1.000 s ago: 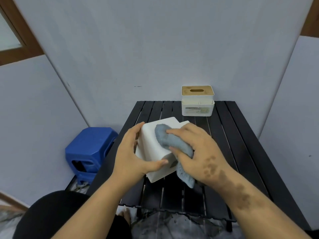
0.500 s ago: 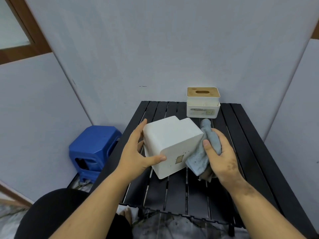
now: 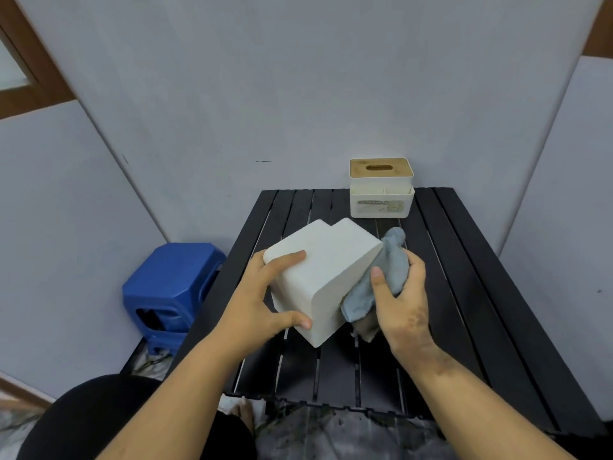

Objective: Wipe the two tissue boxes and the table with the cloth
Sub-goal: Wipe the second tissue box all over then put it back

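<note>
A plain white tissue box (image 3: 326,273) is tilted above the black slatted table (image 3: 464,293). My left hand (image 3: 262,300) grips its left side, thumb on the near face and fingers on top. My right hand (image 3: 403,303) holds a blue-grey cloth (image 3: 384,280) bunched against the box's right side. A second tissue box (image 3: 381,189), white with a wooden slotted lid, stands at the table's far edge by the wall.
A blue plastic stool (image 3: 169,290) stands on the floor left of the table. Grey wall panels close in behind and on both sides. My dark-clothed knee (image 3: 99,416) is at the lower left.
The cloth has moved from the box's top face to its right side, then slid along that side. My left hand turned the box slightly and shifted its fingers onto the top.
</note>
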`<action>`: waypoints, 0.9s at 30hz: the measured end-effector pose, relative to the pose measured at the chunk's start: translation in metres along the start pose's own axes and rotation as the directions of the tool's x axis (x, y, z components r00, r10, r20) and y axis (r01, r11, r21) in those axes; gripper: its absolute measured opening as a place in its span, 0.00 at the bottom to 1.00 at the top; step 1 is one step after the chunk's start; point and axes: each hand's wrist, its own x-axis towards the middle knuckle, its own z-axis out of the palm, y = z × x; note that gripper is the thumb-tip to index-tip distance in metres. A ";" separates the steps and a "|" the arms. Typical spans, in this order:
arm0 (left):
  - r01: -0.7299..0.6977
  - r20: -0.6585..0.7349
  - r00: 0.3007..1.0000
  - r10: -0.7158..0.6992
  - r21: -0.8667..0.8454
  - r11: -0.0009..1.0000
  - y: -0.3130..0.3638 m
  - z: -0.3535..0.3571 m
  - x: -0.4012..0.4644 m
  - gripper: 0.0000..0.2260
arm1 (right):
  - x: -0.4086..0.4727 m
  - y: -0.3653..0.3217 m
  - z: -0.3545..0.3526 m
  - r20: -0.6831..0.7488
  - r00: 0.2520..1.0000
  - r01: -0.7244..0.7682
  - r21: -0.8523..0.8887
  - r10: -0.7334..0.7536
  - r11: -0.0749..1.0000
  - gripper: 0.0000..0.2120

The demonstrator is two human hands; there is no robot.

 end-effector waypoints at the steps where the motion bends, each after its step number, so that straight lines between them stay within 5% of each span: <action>1: -0.002 -0.012 1.000 0.002 -0.005 1.000 0.000 0.001 0.000 0.41 | -0.004 0.001 0.004 -0.015 1.000 0.005 -0.009 -0.005 1.000 0.22; 10: 0.025 -0.105 0.994 -0.036 -0.107 0.994 0.004 0.008 0.004 0.40 | -0.086 -0.005 0.051 0.151 0.929 0.350 -0.065 -0.338 0.934 0.23; 13: 0.045 -0.095 0.994 -0.059 -0.149 0.988 0.004 0.008 0.005 0.39 | -0.048 0.004 0.031 0.048 0.949 0.315 -0.167 -0.311 0.934 0.21; 18: 0.094 -0.070 0.992 -0.109 -0.193 0.977 0.004 0.011 0.003 0.39 | 0.000 0.011 0.012 -0.099 0.995 -0.048 -0.158 0.032 0.986 0.16; 23: 0.109 -0.086 0.988 -0.130 -0.218 0.970 0.003 0.013 0.006 0.39 | -0.072 -0.010 0.059 -0.011 0.988 0.152 -0.063 -0.153 0.986 0.16; 27: 0.107 -0.121 0.982 -0.142 -0.260 0.960 0.004 0.010 0.007 0.37 | -0.050 -0.001 0.043 0.061 0.988 0.148 -0.182 -0.139 0.972 0.17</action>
